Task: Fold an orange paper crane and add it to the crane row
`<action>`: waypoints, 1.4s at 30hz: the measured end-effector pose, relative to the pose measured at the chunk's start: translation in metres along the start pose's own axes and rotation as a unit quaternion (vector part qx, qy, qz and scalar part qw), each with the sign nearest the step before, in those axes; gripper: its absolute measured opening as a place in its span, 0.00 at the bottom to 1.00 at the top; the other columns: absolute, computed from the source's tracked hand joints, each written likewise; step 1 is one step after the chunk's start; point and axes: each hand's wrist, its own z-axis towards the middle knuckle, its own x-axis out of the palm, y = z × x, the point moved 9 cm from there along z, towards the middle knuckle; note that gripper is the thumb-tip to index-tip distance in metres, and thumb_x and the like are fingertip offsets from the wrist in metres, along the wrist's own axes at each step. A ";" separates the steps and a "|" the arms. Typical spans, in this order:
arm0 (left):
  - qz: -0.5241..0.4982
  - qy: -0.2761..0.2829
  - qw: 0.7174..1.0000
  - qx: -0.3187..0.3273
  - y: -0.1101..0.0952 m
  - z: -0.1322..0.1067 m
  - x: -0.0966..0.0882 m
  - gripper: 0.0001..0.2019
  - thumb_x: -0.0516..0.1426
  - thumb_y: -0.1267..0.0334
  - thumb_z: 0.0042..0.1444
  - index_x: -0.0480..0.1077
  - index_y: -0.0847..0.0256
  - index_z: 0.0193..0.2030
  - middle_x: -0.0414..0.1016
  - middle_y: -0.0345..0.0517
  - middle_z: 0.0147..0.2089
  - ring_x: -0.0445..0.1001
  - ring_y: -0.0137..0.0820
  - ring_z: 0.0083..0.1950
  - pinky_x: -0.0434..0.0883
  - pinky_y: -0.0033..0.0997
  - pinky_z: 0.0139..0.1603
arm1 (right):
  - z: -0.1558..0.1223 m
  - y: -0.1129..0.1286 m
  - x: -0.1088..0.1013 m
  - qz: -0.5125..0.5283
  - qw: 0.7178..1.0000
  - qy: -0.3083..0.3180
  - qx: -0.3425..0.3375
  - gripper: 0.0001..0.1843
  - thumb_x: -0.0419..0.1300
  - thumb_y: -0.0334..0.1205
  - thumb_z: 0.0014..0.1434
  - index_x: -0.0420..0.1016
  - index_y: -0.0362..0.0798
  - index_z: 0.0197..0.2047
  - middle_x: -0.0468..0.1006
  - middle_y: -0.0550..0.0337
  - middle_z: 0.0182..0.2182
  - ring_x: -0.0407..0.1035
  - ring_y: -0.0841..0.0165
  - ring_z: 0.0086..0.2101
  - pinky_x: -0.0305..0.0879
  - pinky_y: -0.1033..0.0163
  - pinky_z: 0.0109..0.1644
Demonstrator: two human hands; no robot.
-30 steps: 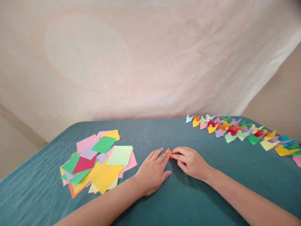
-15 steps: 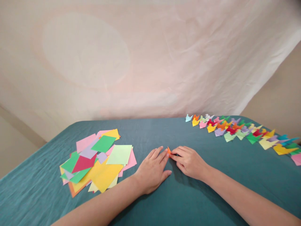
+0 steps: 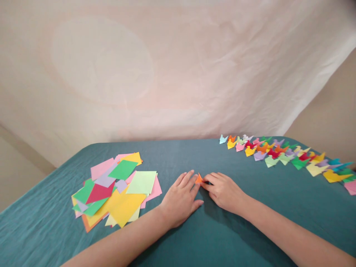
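Orange folded paper [image 3: 198, 179] at centre frame — pinched by your right hand [image 3: 224, 192], fingertips of your flat, open left hand [image 3: 180, 200] touching it.

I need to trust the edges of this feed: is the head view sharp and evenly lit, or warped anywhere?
Head view: light is soft and even, no glare; faint shadows under the left hand and right hand; the small orange paper piece is slightly blurred; the table edge bows, so lens distortion shows.

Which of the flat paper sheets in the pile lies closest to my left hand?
The pale green sheet, on the pile's right side; it lies nearest the left hand, with the others farther left.
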 end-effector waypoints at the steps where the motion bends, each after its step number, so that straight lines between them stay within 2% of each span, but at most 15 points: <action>1: 0.003 0.000 1.000 -0.001 0.000 0.000 -0.001 0.24 0.44 0.49 0.62 0.60 0.63 0.57 0.58 0.52 0.62 0.46 0.40 0.67 0.48 0.42 0.64 | 0.000 0.000 0.000 -0.005 1.000 0.006 0.004 0.12 0.52 0.29 0.57 0.74 0.47 0.40 0.72 0.54 0.37 0.64 0.64 0.40 0.58 0.59 0.42; 6: 0.010 0.002 1.000 0.005 0.000 0.001 -0.001 0.23 0.46 0.50 0.62 0.60 0.63 0.57 0.60 0.52 0.61 0.47 0.40 0.67 0.48 0.42 0.64 | 0.003 0.002 0.000 -0.030 0.999 0.025 0.009 0.12 0.52 0.31 0.58 0.74 0.46 0.42 0.72 0.54 0.37 0.64 0.64 0.39 0.55 0.58 0.42; 10: 0.013 0.006 1.000 0.011 0.001 0.001 -0.001 0.23 0.47 0.50 0.61 0.60 0.62 0.57 0.60 0.52 0.60 0.46 0.41 0.67 0.48 0.42 0.64 | 0.006 0.002 -0.003 -0.034 0.999 0.028 0.010 0.12 0.52 0.31 0.58 0.75 0.47 0.42 0.72 0.54 0.35 0.64 0.65 0.38 0.53 0.57 0.46; 16: 0.005 0.009 1.000 0.013 0.005 0.003 -0.004 0.21 0.49 0.51 0.60 0.61 0.59 0.56 0.60 0.50 0.60 0.47 0.42 0.66 0.48 0.43 0.64 | 0.005 -0.004 -0.009 -0.012 0.999 0.028 0.032 0.13 0.54 0.31 0.56 0.76 0.51 0.41 0.72 0.55 0.37 0.64 0.64 0.42 0.50 0.56 0.50; 21: -0.002 0.009 1.000 0.010 0.005 0.003 -0.006 0.20 0.50 0.53 0.60 0.62 0.60 0.55 0.61 0.51 0.59 0.47 0.42 0.66 0.48 0.43 0.64 | 0.004 -0.005 -0.007 -0.010 0.999 0.027 0.033 0.13 0.54 0.31 0.56 0.76 0.51 0.41 0.72 0.55 0.38 0.63 0.64 0.43 0.51 0.55 0.50; 30: -0.018 0.003 1.000 0.013 0.007 0.002 -0.006 0.18 0.49 0.56 0.61 0.62 0.60 0.55 0.62 0.51 0.57 0.50 0.41 0.65 0.50 0.44 0.63 | 0.001 0.009 -0.006 -0.055 0.998 -0.034 0.016 0.12 0.54 0.31 0.58 0.72 0.45 0.45 0.71 0.50 0.43 0.60 0.61 0.47 0.53 0.54 0.52; 34: -0.025 0.008 1.000 0.008 0.007 0.003 -0.006 0.18 0.50 0.57 0.60 0.62 0.60 0.55 0.63 0.51 0.57 0.50 0.42 0.65 0.50 0.43 0.63 | 0.002 0.014 -0.007 -0.049 0.998 -0.039 0.010 0.12 0.53 0.32 0.60 0.71 0.43 0.47 0.71 0.49 0.45 0.59 0.61 0.48 0.55 0.55 0.52; 42: -0.024 0.005 1.000 0.004 0.008 0.003 -0.008 0.16 0.49 0.57 0.61 0.63 0.59 0.53 0.63 0.51 0.55 0.50 0.41 0.65 0.50 0.44 0.63 | 0.005 0.008 -0.010 -0.040 0.999 0.007 0.021 0.13 0.52 0.32 0.61 0.73 0.45 0.46 0.71 0.50 0.46 0.57 0.61 0.52 0.54 0.55 0.52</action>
